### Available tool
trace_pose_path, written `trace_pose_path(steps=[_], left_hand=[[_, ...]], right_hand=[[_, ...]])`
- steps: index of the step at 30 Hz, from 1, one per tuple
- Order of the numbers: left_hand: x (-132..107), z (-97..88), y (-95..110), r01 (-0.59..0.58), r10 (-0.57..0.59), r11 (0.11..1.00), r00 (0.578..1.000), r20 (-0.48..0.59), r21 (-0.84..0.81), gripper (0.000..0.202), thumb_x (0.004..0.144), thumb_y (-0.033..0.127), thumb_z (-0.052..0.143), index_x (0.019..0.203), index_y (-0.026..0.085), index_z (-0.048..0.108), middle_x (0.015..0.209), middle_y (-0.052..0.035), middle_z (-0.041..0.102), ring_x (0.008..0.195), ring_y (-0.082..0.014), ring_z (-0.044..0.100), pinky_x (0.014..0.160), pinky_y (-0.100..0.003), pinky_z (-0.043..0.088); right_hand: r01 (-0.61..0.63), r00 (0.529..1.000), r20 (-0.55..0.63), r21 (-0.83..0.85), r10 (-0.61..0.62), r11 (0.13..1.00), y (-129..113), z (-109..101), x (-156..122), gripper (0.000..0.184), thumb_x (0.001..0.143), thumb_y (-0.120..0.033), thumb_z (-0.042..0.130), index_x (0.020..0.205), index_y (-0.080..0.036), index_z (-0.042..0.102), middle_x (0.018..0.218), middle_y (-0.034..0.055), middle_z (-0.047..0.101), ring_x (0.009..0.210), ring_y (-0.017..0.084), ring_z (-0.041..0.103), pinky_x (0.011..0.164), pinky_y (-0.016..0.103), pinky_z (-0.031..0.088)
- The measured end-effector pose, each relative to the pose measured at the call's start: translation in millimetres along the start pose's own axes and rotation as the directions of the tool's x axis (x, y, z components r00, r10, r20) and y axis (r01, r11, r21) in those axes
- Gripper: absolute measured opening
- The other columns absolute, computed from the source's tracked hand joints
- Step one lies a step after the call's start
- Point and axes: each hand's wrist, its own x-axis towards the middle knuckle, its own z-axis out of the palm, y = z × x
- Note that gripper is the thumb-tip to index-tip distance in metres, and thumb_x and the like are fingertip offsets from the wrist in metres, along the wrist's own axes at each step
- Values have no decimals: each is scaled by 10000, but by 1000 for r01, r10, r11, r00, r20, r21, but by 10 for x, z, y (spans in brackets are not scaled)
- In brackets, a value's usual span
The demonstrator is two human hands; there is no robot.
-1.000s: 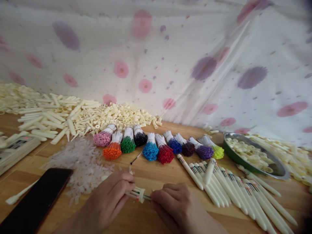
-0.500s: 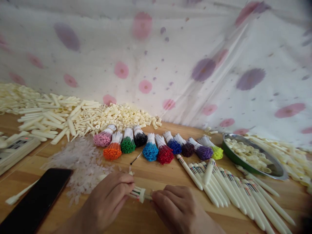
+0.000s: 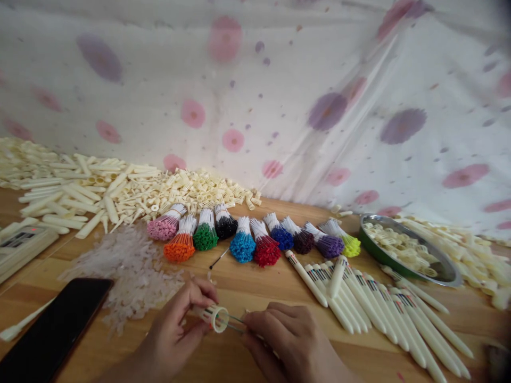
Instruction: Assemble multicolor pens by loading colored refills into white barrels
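Note:
My left hand (image 3: 175, 335) grips a cream pen part (image 3: 213, 317) whose round open end faces me. My right hand (image 3: 287, 338) pinches thin refills (image 3: 236, 321) that run into that open end. Both hands hover low over the wooden table (image 3: 247, 287) near its front edge. Just beyond them lies a row of refill bundles with coloured ends, from pink (image 3: 163, 227) through blue (image 3: 241, 246) to yellow-green (image 3: 348, 243). A loose black refill (image 3: 219, 259) lies in front of the bundles.
Assembled cream pens (image 3: 379, 314) lie in a row at the right. A green-rimmed metal bowl (image 3: 403, 250) holds cream parts. Piles of cream barrels (image 3: 72, 191) and small clips (image 3: 203, 186) sit at back left. A black phone (image 3: 51, 330), clear bits (image 3: 123, 266) and a flowered cloth (image 3: 279, 90) are nearby.
The left hand has turned the pen part so its open end now faces the camera. The right hand's refills have drawn slightly back from it. The view shifted a little.

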Motion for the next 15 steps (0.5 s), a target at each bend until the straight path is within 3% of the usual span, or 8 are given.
trace_pose_path(steps=[10,15], left_hand=[[-10,38,-3,50,-48,996,998,36,-70,54,857,269,562,843,260,510,821,23,582,770,-117,597,672,-195,485],[0,40,16,63,-60,996,997,40,-63,78,848,260,580,833,261,504,821,34,579,767,-106,595,675,-181,477]], right_hand=[[-18,1000,22,-59,19,998,-53,11,20,302,941,-189,378,720,-146,579,525,-6,588,441,100,515,399,219,334],[-16,999,42,-80,20,997,-62,-6,28,330,949,-186,365,705,-139,583,523,-7,580,441,94,505,398,222,324]])
